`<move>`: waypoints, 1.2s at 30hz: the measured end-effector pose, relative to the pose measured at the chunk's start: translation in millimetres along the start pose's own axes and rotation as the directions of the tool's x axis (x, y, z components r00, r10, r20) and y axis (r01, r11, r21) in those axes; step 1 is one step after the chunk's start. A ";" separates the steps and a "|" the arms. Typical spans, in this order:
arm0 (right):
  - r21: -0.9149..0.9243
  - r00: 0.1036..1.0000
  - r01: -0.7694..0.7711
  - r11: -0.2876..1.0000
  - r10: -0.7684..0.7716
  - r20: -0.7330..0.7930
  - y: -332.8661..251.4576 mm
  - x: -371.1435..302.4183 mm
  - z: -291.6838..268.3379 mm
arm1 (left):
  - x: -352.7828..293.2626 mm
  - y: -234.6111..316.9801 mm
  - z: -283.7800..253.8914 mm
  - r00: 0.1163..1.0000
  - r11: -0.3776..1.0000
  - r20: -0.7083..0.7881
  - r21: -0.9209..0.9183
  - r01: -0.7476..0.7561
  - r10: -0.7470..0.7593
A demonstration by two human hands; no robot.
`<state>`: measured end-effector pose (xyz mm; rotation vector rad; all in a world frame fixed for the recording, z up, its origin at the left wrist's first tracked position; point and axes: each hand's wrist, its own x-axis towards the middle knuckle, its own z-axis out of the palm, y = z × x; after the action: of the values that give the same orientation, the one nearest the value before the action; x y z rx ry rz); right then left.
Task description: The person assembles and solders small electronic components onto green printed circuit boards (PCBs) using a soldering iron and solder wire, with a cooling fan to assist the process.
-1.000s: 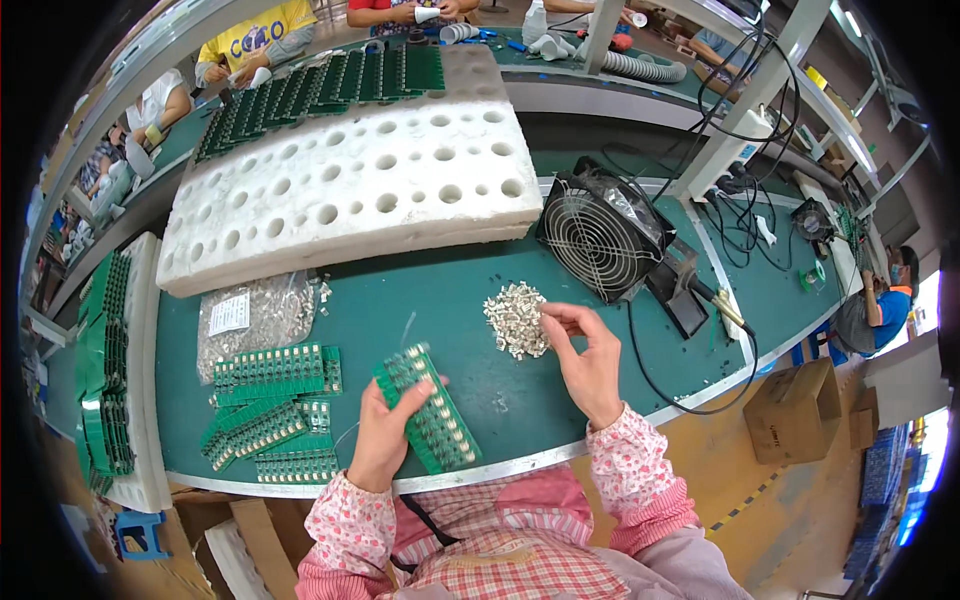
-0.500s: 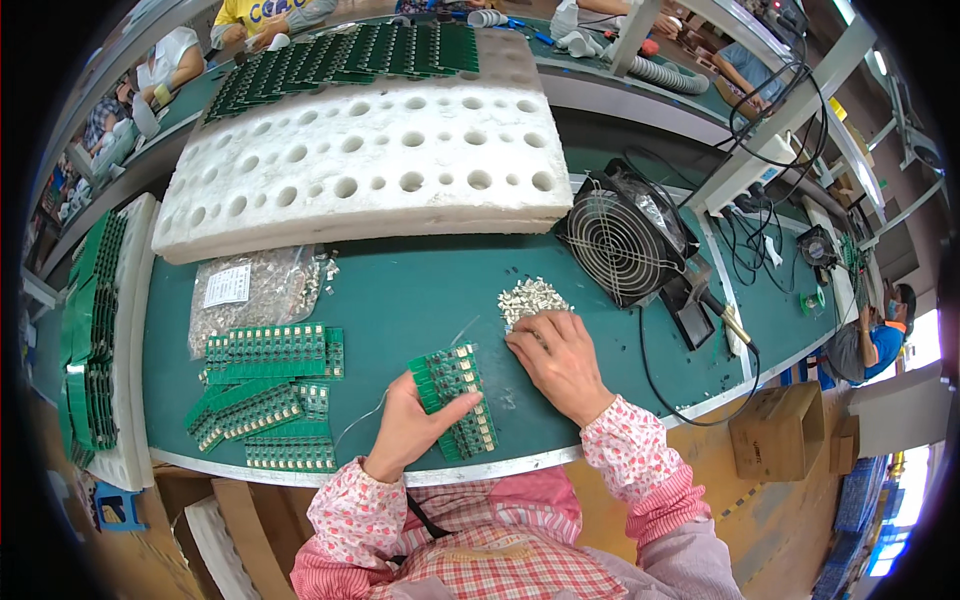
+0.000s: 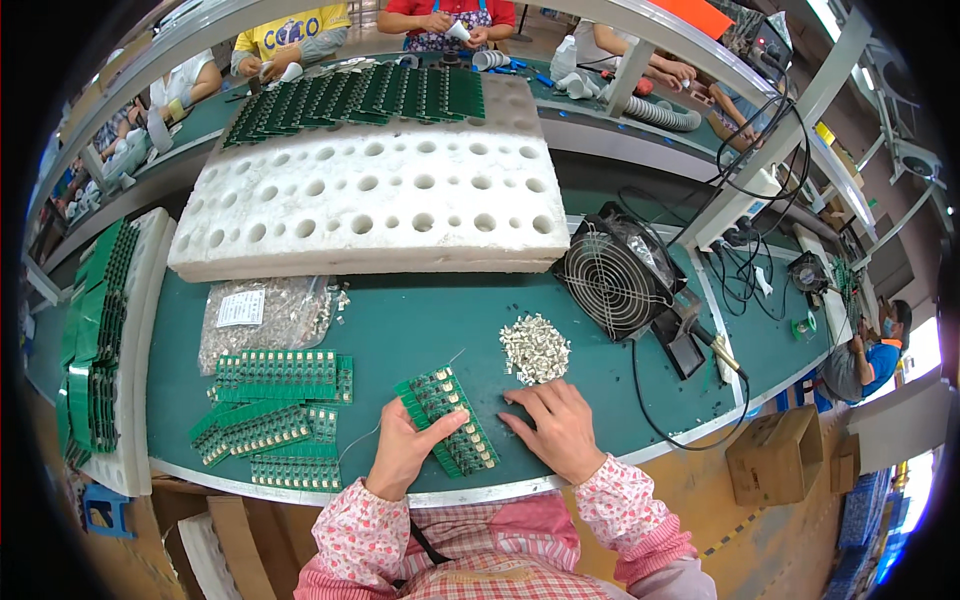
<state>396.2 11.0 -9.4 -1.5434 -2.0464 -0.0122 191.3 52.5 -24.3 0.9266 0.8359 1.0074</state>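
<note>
A person sits at a green worktop (image 3: 420, 320), seen from above. The left hand (image 3: 405, 450) is closed on the near-left edge of a green circuit board (image 3: 447, 420), thumb on top, and the board lies angled in front of the body. The right hand (image 3: 555, 425) rests palm down just right of the board, fingers loosely spread and gripping nothing, its fingertips (image 3: 512, 398) near a small pile of pale metal parts (image 3: 535, 347). To the left lies a stack of similar green boards (image 3: 275, 405) — beyond it a clear bag of parts (image 3: 265, 315). A white foam slab with round holes (image 3: 370, 205) spans the back, and a small wire-guarded fan (image 3: 612, 280) stands to the right.
</note>
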 end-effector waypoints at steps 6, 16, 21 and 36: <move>0.036 0.997 -0.048 0.998 0.050 -0.050 5.9 -4.7 12.3 | -2.9 -0.3 -0.8 1.000 1.000 0.017 0.030 -0.010 0.010; 0.846 0.744 -0.527 0.075 0.522 0.418 -13.1 -12.1 8.5 | -5.0 -3.8 11.4 1.000 0.996 0.028 0.088 -0.012 0.009; 0.854 0.721 -0.490 -0.174 0.470 0.509 -35.0 12.2 23.4 | -4.1 -8.9 11.8 0.993 0.968 0.022 0.221 -0.119 0.117; 0.915 0.719 -0.398 -0.066 0.597 0.356 -46.1 11.8 45.3 | -4.1 -5.3 13.8 0.983 0.925 0.032 0.333 -0.183 0.183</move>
<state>333.9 21.2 -27.3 -1.1310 -0.6632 1.2402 204.1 44.0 -23.4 1.3154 0.9513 1.0427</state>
